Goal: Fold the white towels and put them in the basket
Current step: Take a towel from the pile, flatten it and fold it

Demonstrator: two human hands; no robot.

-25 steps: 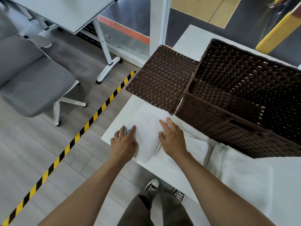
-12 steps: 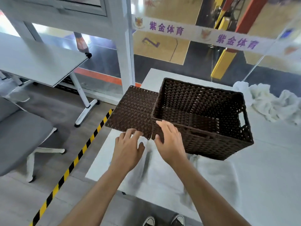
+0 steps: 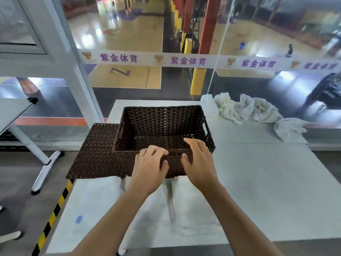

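Note:
A dark brown wicker basket (image 3: 162, 122) stands on the white table, with nothing visible inside it. A white towel (image 3: 191, 209) lies spread flat on the table in front of it, partly under my forearms. My left hand (image 3: 149, 167) and my right hand (image 3: 199, 161) hover side by side at the basket's near wall, fingers loosely bent, holding nothing. A heap of crumpled white towels (image 3: 245, 109) lies at the table's far right.
The flat wicker lid (image 3: 96, 154) lies left of the basket, overhanging the table's left edge. A glass wall with a printed banner stands behind the table. A yellow-black floor stripe (image 3: 53, 213) and a desk leg (image 3: 42, 169) are at the left.
Both hands have lifted off the spread towel and moved forward up to the basket's near wall. The camera has tilted up, bringing the towel heap and glass wall into view.

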